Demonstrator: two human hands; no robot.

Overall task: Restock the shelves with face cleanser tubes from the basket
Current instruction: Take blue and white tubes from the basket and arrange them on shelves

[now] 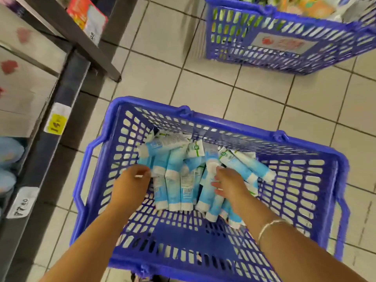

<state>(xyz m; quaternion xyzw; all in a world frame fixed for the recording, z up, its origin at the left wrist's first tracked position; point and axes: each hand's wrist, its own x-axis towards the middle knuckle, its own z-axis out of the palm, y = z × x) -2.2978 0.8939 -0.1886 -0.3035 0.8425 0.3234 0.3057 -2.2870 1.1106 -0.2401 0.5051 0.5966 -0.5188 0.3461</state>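
The blue basket [203,123] sits on the tiled floor [254,94], and everything else lies around it. To its left runs the dark shelf unit [67,94], its edge carrying a yellow price tag [57,123] and, nearer the camera, a white price tag [22,202]. Beyond the basket and to its right stands a second blue basket [284,37] with mixed packets inside. Above the basket's far-left corner, a red and white box [87,17] rests on a higher shelf.

Inside the basket lies a loose heap of face cleanser tubes [177,180], light blue with white caps, piled against the far wall and the middle; the near part of the basket's floor is bare. Both hands reach down into it. The left hand [130,182] rests with curled fingers on the left edge of the heap; whether it grips a tube cannot be told. The right hand [227,184] lies on the heap's right side with fingers spread among the tubes, its hold likewise unclear. A thin bracelet [268,224] circles the right wrist.
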